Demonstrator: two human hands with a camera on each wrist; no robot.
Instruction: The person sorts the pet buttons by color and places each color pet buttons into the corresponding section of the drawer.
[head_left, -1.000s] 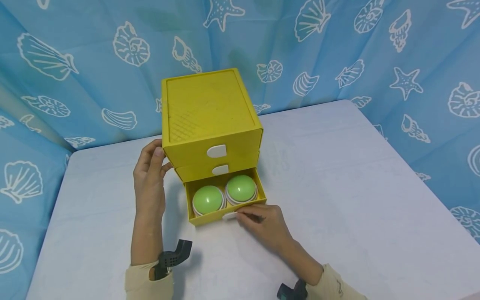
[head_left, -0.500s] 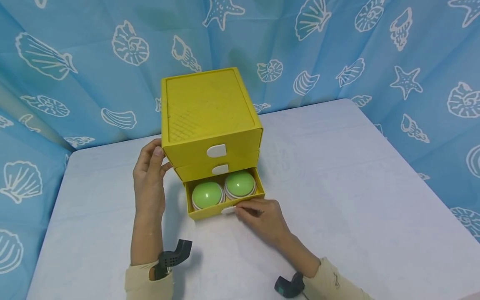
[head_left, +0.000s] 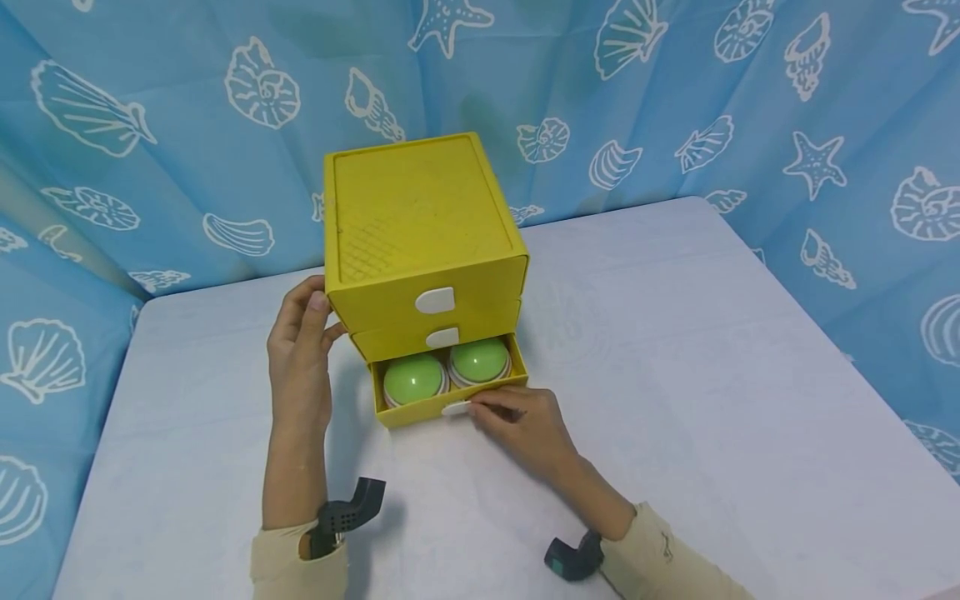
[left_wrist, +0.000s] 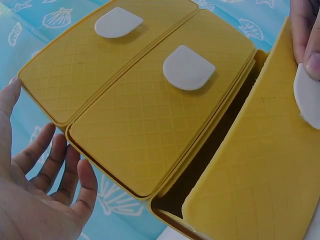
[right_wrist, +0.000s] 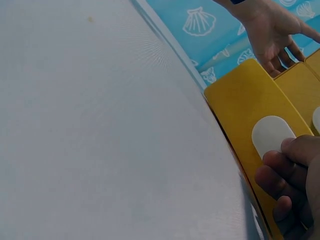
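Note:
A yellow cabinet (head_left: 420, 208) of three drawers stands on the table, its bottom drawer (head_left: 412, 413) partly pulled out. Two round objects with green domes and white rims, one on the left (head_left: 414, 379) and one on the right (head_left: 480, 360), sit side by side in that drawer. My right hand (head_left: 528, 425) pinches the drawer's white handle (right_wrist: 272, 135) between thumb and fingers. On the cabinet's left side, my left hand (head_left: 300, 342) rests its fingertips at the front edge. In the left wrist view the left hand's fingers (left_wrist: 42, 172) are spread and loosely bent along that side.
The two upper drawers, each with a white tab, the top one (head_left: 435, 301) and the middle one (head_left: 442, 337), are closed. A white cloth covers the table (head_left: 675, 375). Behind and beside it hangs a blue curtain (head_left: 562, 83) printed with shells and starfish.
My right hand has moved away from me with the bottom drawer's handle, and the drawer has slid further into the cabinet. The left hand has stayed at the cabinet's side.

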